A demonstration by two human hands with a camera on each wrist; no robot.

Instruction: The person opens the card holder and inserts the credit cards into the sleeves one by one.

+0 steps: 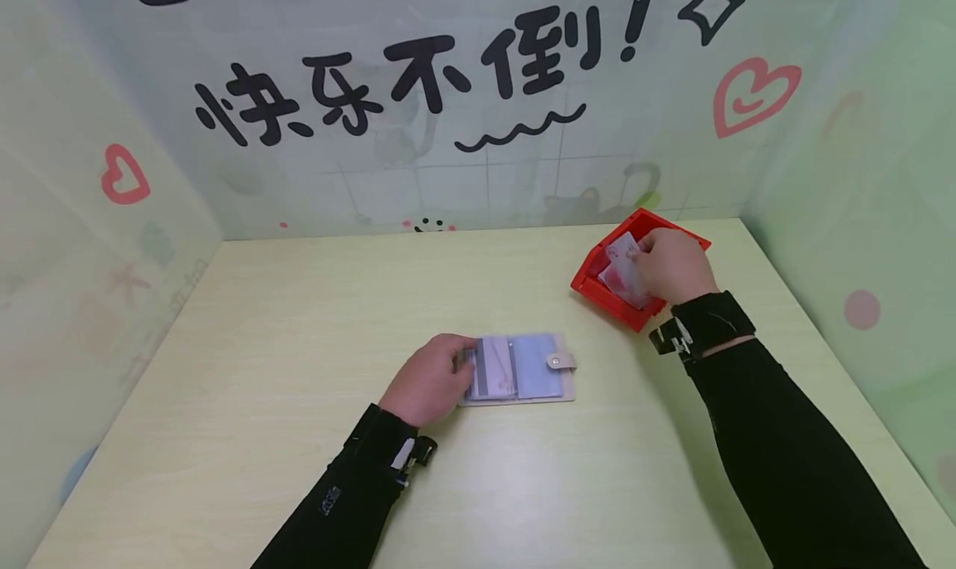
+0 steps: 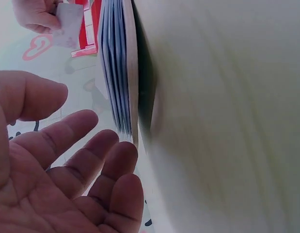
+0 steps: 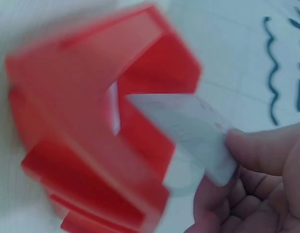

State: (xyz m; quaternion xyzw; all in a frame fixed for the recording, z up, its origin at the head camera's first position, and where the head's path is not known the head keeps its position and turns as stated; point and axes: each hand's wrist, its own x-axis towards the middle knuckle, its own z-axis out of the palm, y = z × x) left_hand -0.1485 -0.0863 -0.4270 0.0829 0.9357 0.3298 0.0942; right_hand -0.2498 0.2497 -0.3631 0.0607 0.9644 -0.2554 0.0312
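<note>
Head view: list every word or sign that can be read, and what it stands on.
"快乐不倒!" in black on the back wall, above a black wavy line.
Cut-off black strokes along that wall's top edge: unreadable.
Card pinched by the right hand over the red bin: print too blurred.
Card holder at the left hand: no legible text.

Left hand (image 1: pixel 431 380) rests on card holder (image 1: pixel 519 368); right hand (image 1: pixel 672 264) pinches card (image 1: pixel 621 255) over red bin (image 1: pixel 597 283).
</note>
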